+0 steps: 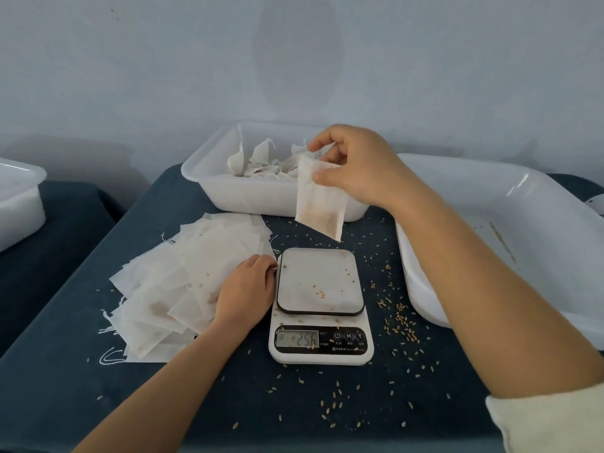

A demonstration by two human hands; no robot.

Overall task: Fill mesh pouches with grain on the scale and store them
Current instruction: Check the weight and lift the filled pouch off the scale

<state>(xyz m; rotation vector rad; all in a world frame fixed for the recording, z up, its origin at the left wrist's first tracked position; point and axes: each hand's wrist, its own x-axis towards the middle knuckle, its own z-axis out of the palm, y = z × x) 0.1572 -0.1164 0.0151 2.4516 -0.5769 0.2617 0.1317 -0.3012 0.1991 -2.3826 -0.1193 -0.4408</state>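
My right hand (359, 165) pinches the top of a white mesh pouch (318, 201) with brown grain in its bottom. The pouch hangs in the air in front of the back tray (209, 178), which holds several filled pouches. Below it the white kitchen scale (320, 305) stands with a few loose grains on its platform and a lit display. My left hand (245, 292) rests fingers down on the right edge of a spread pile of flat empty pouches (183, 282), just left of the scale.
A large white tray (490, 207) lies at the right, almost touching my right forearm. Another white tub (16, 197) sits at the far left on a separate surface. Loose grains are scattered over the dark blue tabletop (98, 371), thickest right of the scale.
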